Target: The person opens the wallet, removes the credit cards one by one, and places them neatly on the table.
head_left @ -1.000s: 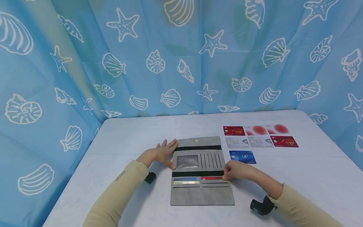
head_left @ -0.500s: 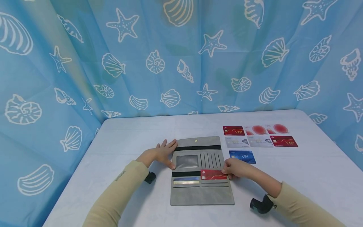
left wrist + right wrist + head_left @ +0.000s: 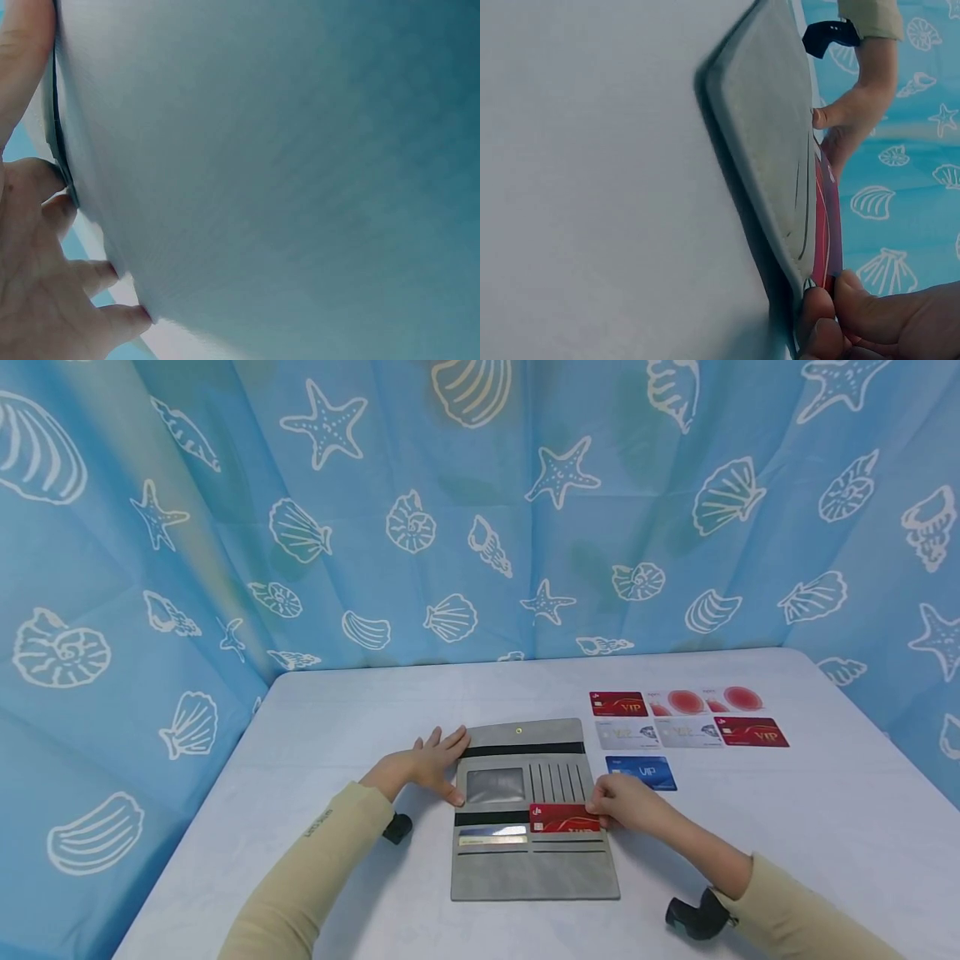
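On table (image 3: pixel 337 710), wallet (image 3: pixel 536 878) lies unfolded. Left hand (image 3: pixel 426 770), fingers spread, touches its left edge. Right hand (image 3: pixel 628 802) pinches red card (image 3: pixel 558 817) at right end. I see card further out of wallet's lower half than second ago; likely being withdrawn.

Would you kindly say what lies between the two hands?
The head view shows the grey wallet, with a red card partly slotted in, between the left hand and right hand.

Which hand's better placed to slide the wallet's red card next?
Right, probably: right hand pinches the red card by its right end; left hand rests at the left edge of the wallet.
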`<state>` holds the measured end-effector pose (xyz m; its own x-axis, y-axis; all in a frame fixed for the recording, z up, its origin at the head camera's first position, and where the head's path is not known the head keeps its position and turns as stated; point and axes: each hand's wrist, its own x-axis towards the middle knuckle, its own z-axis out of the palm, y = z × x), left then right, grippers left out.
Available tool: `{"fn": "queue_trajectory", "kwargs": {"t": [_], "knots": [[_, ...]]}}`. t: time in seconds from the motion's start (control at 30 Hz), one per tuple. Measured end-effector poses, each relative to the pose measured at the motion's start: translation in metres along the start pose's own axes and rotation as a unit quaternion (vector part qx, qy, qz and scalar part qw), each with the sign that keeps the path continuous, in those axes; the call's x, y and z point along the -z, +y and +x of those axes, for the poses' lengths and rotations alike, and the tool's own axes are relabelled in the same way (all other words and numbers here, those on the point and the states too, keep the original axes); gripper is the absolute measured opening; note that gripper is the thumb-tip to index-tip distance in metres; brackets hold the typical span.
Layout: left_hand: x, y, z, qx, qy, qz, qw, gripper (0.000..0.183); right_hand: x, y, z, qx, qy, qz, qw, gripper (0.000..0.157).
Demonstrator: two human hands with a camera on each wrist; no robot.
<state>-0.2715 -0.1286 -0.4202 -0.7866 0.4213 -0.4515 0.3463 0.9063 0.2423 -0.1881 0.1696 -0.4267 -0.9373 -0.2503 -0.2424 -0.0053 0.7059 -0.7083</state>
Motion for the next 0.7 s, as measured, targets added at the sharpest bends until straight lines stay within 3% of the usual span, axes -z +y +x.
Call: {"fn": "queue_trajectory", "kwargs": {"t": [0.2,0.7], "knots": [[0.0,-0.001,0.001,0.0,-0.001,-0.004,1.0,0.11,0.0,-0.001,-0.005,0.005,0.022,0.012,1.0,0.015],[-0.001,0.0,0.001,0.005,-0.003,0.001,1.0,0.11,0.0,0.009,0.001,-0.022,0.014,0.086,0.996,0.018]]}}
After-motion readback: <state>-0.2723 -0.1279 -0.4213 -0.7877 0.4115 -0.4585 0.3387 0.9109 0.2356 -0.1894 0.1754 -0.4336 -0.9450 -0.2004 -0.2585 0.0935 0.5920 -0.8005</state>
